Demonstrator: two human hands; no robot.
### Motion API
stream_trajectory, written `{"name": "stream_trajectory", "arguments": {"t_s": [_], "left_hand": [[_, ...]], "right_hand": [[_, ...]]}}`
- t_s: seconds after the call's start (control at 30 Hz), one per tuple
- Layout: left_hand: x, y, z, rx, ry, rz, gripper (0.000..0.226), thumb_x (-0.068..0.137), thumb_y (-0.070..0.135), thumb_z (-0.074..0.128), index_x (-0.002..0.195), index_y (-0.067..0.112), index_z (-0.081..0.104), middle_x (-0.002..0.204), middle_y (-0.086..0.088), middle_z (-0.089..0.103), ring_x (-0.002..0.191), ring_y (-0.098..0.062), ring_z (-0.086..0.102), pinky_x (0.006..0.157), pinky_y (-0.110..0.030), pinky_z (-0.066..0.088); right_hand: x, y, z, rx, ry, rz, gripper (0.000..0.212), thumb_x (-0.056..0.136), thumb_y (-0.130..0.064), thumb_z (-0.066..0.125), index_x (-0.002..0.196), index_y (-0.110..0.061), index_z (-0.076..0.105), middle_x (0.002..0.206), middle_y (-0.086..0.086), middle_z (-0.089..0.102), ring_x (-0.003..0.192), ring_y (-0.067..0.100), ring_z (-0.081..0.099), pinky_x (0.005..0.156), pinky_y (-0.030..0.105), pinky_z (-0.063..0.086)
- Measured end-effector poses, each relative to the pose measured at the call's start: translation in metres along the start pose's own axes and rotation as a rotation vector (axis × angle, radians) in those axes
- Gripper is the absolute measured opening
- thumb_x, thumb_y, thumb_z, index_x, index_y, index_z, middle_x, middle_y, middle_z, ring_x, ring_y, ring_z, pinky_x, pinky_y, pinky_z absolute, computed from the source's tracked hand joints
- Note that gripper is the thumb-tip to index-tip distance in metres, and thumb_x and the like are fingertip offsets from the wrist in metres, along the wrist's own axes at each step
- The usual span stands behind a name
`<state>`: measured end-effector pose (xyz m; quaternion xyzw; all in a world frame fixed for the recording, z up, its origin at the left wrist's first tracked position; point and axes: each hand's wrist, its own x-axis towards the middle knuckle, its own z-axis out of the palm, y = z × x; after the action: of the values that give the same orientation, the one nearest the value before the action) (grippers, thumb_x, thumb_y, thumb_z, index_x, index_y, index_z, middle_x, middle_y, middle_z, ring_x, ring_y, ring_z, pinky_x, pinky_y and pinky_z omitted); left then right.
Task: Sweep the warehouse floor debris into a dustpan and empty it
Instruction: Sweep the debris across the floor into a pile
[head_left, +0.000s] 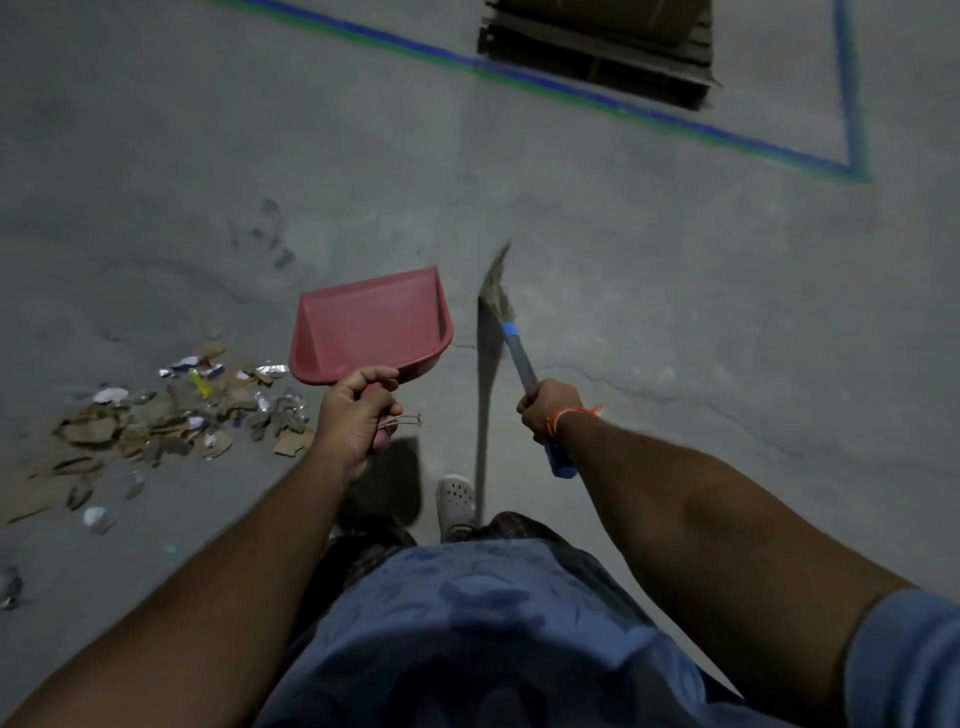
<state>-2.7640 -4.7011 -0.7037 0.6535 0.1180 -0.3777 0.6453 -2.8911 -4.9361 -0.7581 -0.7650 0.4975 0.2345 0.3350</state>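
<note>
My left hand (358, 415) grips the handle of a red dustpan (371, 327), held off the floor with its empty scoop pointing away from me. My right hand (545, 408) grips the grey-and-blue handle of a small straw broom (498, 291), whose bristles point forward above the concrete. A pile of debris (176, 415), torn cardboard, foil and paper scraps, lies on the floor to the left of the dustpan, apart from both tools.
A few loose scraps (96, 519) lie nearer me on the left. A blue and green floor line (571, 88) crosses the far floor, with a pallet of cardboard (597, 47) behind it. My white shoe (456, 499) is below the dustpan.
</note>
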Motion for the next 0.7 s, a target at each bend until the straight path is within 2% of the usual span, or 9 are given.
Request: {"name": "stream_trajectory", "arguments": {"t_s": [0.13,0.2,0.3,0.4,0.53,0.7], "left_hand": [[0.001,0.005,-0.047,-0.064,0.093,-0.001,0.025,0.091,-0.008,0.051,0.095,0.012,0.066,0.066,-0.011,0.057,0.041,-0.013,0.042,0.036,-0.014,0.023],[-0.001,0.005,-0.068,-0.079,0.142,0.004,0.025,0.092,-0.007,0.051,0.096,0.012,0.066,0.072,-0.011,0.058,0.042,-0.011,0.047,0.035,-0.014,0.024],[-0.001,0.011,-0.099,-0.108,0.21,0.006,0.024,0.094,-0.008,0.051,0.098,0.011,0.065,0.081,-0.011,0.058,0.045,-0.007,0.054,0.033,-0.012,0.026],[0.004,0.019,-0.122,-0.147,0.271,0.024,0.023,0.094,-0.01,0.049,0.104,0.006,0.063,0.083,-0.015,0.057,0.04,-0.004,0.052,0.032,-0.013,0.031],[0.013,0.028,-0.145,-0.181,0.319,0.027,0.024,0.093,-0.011,0.05,0.107,0.004,0.063,0.086,-0.017,0.057,0.042,-0.007,0.051,0.033,-0.013,0.034],[0.024,0.033,-0.163,-0.232,0.33,0.008,0.025,0.094,-0.008,0.051,0.097,0.013,0.065,0.073,-0.017,0.057,0.051,-0.018,0.051,0.034,-0.011,0.027]], "right_hand": [[-0.004,-0.054,0.027,-0.165,-0.132,-0.14,0.021,0.081,-0.018,0.058,0.096,-0.011,0.071,0.09,0.012,0.071,0.075,0.028,0.07,0.067,0.043,0.062],[-0.011,-0.086,0.042,-0.232,-0.204,-0.231,0.022,0.08,-0.016,0.059,0.096,-0.012,0.073,0.092,0.012,0.071,0.077,0.029,0.071,0.067,0.043,0.062],[-0.022,-0.132,0.06,-0.315,-0.308,-0.348,0.027,0.081,-0.004,0.058,0.098,-0.015,0.075,0.09,0.008,0.07,0.069,0.021,0.068,0.064,0.037,0.063],[-0.028,-0.163,0.075,-0.32,-0.376,-0.424,0.035,0.081,0.0,0.056,0.099,-0.021,0.077,0.092,0.004,0.07,0.066,0.021,0.068,0.055,0.027,0.059],[-0.031,-0.179,0.093,-0.276,-0.364,-0.494,0.038,0.08,0.0,0.056,0.1,-0.024,0.077,0.091,0.004,0.071,0.067,0.024,0.069,0.057,0.026,0.057],[-0.02,-0.187,0.098,-0.19,-0.208,-0.453,0.036,0.077,-0.002,0.059,0.095,-0.028,0.076,0.089,0.001,0.067,0.072,0.018,0.062,0.074,0.033,0.058]]}}
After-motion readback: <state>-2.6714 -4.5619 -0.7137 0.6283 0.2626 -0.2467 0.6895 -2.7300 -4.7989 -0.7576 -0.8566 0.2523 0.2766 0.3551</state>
